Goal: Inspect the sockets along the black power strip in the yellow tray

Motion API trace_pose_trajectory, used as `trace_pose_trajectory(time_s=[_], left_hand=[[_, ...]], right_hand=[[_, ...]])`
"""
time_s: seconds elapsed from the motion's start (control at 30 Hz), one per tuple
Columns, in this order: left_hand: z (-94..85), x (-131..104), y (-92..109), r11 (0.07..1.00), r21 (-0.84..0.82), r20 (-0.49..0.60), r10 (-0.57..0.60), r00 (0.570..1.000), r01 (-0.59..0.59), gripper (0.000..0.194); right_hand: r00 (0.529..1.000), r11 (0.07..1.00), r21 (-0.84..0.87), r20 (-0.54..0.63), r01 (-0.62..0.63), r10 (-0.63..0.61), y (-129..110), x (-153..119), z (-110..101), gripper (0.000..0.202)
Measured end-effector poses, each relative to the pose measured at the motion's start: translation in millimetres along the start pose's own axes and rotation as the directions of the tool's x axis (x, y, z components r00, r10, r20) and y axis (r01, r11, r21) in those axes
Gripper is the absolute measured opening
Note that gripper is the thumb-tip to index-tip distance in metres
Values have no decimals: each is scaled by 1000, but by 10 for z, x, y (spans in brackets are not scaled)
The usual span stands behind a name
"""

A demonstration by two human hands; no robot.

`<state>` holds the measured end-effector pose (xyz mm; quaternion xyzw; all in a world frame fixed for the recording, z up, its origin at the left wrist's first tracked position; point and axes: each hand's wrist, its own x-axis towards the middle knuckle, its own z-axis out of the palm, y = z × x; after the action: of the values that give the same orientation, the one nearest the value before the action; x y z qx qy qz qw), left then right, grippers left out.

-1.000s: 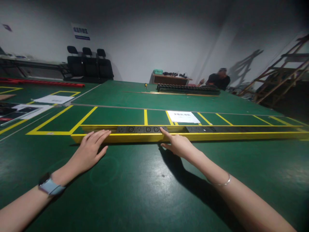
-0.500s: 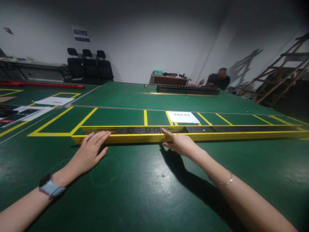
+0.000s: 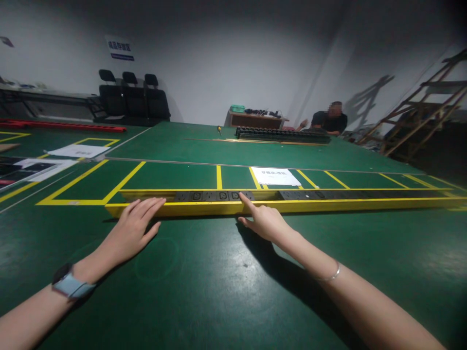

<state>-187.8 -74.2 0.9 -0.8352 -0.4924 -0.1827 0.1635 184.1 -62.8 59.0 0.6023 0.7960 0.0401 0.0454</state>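
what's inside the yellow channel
Two groups of black socket modules, gap between. The right hand covers part of the left group; whatever lies beneath the modules is hidden.

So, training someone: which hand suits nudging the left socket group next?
Probably the right hand: one of its fingers reaches that socket group; the left hand is near the yellow channel's end.

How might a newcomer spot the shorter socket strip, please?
On the green table, find the long yellow channel. Toward its left end, a black socket strip lies inside, by the right hand. A gap parts it from the longer black strip to the right.
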Motion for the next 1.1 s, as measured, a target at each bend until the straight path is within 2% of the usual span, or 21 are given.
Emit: trace_pose_trajectory(time_s=[0.13, 0.37, 0.53, 0.67, 0.87, 1.1], left_hand=[[-1, -11, -15, 1000, 15, 0, 6, 1000, -6, 60], [-7, -7, -9, 1000, 13, 9, 6, 1000, -6, 61], [-8, 13, 20, 1000, 1, -13, -11, 1000, 11, 59], [-7, 18, 23, 1000, 22, -18, -5, 1000, 6, 58], [-12, 18, 20, 999, 34, -14, 5, 1000, -4, 57], [5, 14, 10, 1000, -11, -11, -20, 1000, 20, 58]], right_hand=[[1000, 1000, -5, -23, 14, -15, 54, 18, -9, 75], [998, 998, 7, -10, -55, 55, 221, 33, -32, 68], [996, 1000, 16, -83, -20, 21, 131, 41, 39, 65], [999, 996, 84, -50, 12, -8, 40, 36, 78, 69], [999, 998, 50, -35, -36, 38, 42, 16, 49, 72], [999, 998, 37, -28, -44, 45, 132, 43, 4, 51]])
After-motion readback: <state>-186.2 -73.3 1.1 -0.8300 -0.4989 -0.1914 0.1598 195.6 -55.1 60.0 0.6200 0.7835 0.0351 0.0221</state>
